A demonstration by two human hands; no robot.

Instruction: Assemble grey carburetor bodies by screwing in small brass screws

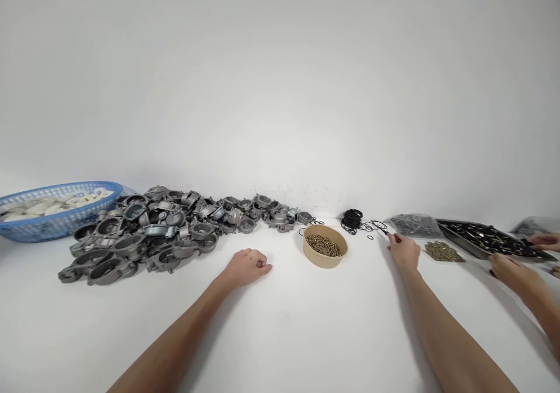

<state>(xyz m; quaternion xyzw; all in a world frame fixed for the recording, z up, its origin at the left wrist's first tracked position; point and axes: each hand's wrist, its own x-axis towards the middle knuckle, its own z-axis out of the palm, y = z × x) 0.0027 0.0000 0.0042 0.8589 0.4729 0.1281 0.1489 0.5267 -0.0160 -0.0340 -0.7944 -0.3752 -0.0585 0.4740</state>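
My left hand (pixel 248 267) rests on the white tabletop with its fingers curled in, and nothing shows in it. It lies between a heap of grey cast-metal housings (pixel 166 230) and a tan paper bowl (pixel 324 258) full of small brass-coloured fittings (pixel 324 245). Farther right, my right hand (pixel 403 253) pinches a small black piece, seemingly an O-ring (pixel 387 234), between thumb and finger. Loose black O-rings (pixel 378 225) lie just beyond those fingertips, beside a stacked bundle of black rings (pixel 352 219).
At far left stands a blue plastic basket (pixel 56 225) of whitish pieces. On the right are a clear bag of small parts (pixel 415 225), a brass-coloured pile (pixel 443 252) and a metal tray of black parts (pixel 485 238). A co-worker's hands (pixel 514 273) are near that tray.
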